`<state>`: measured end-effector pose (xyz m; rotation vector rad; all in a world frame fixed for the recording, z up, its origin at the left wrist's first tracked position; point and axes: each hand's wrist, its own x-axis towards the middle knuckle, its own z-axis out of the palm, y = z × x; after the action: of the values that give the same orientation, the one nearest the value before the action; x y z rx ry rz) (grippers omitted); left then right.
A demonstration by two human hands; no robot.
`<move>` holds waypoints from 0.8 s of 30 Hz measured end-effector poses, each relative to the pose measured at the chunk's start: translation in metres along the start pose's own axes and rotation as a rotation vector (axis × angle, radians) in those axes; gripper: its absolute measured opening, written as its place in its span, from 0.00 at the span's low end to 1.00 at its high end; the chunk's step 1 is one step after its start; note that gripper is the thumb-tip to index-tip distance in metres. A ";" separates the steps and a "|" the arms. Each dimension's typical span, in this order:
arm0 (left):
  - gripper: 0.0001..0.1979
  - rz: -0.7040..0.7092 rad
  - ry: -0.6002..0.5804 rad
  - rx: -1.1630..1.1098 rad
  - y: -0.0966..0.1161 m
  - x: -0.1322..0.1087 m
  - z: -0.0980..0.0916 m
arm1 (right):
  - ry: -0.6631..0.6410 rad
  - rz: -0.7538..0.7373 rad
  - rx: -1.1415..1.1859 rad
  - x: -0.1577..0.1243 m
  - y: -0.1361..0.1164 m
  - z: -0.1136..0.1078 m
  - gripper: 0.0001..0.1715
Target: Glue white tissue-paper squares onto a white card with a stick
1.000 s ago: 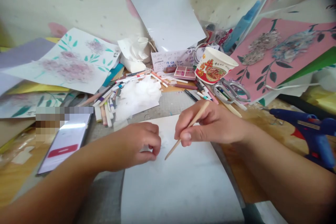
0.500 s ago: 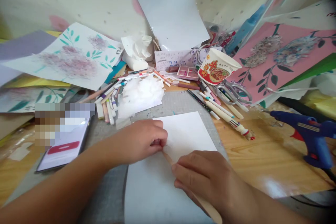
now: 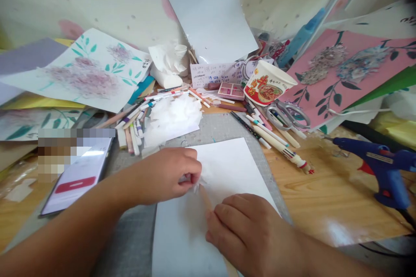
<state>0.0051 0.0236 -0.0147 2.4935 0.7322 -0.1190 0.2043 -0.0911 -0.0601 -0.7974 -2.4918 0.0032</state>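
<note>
A flat wooden craft stick (image 3: 205, 198) is gripped in my right hand (image 3: 248, 229), its tip pointing up and left at my left hand's fingertips. My left hand (image 3: 178, 172) is closed in a pinch on a small thin white scrap (image 3: 196, 188), whose edge pokes out beside the stick's tip. Most of the scrap is hidden by the fingers. Both hands are over a sheet of white paper (image 3: 234, 160) lying on a grey mat (image 3: 214, 127). Beyond my left hand lies a heap of torn white pieces (image 3: 175, 114) on another sheet.
Left of my forearm lies a phone (image 3: 81, 173). Markers (image 3: 133, 127) surround the torn pieces. A paper noodle cup (image 3: 268, 82), scissors (image 3: 287, 114) and several pens (image 3: 276, 145) lie back right. A blue glue gun (image 3: 377, 156) rests at right. Flower pictures (image 3: 94, 69) flank the table.
The stick's tip has swung to a steeper angle beside the left fingertips, and a bit of white scrap now shows there. My right hand has shifted slightly left and down; the left hand slightly left.
</note>
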 end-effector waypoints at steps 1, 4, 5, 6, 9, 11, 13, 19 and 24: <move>0.06 0.004 0.007 0.000 0.001 0.000 -0.001 | 0.009 -0.005 -0.009 0.000 0.000 0.000 0.11; 0.08 0.036 0.031 -0.007 0.005 0.000 -0.002 | -0.002 -0.029 -0.016 0.000 0.001 0.000 0.11; 0.08 0.050 0.033 -0.003 0.006 0.000 -0.002 | -0.018 -0.035 -0.010 0.001 0.001 -0.001 0.12; 0.08 0.060 0.032 0.010 0.007 0.001 -0.002 | -0.032 -0.038 -0.005 0.001 0.001 -0.001 0.12; 0.07 0.073 0.010 0.081 0.006 0.003 -0.001 | 0.024 -0.037 -0.002 0.000 0.001 -0.001 0.11; 0.07 0.074 -0.007 0.116 0.005 0.004 -0.001 | 0.143 -0.019 0.022 -0.003 0.001 0.000 0.09; 0.07 0.080 -0.023 0.120 0.005 0.003 -0.003 | 0.266 0.051 0.100 -0.007 0.000 -0.002 0.08; 0.06 0.096 0.013 -0.002 0.001 -0.007 -0.014 | 0.315 0.222 0.454 -0.003 0.015 -0.030 0.11; 0.07 -0.351 0.493 0.031 -0.029 -0.017 -0.033 | 0.267 0.358 0.693 0.027 0.048 -0.049 0.06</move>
<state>-0.0268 0.0534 0.0037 2.4171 1.3739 0.3750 0.2344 -0.0442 -0.0121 -0.8441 -1.8673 0.7842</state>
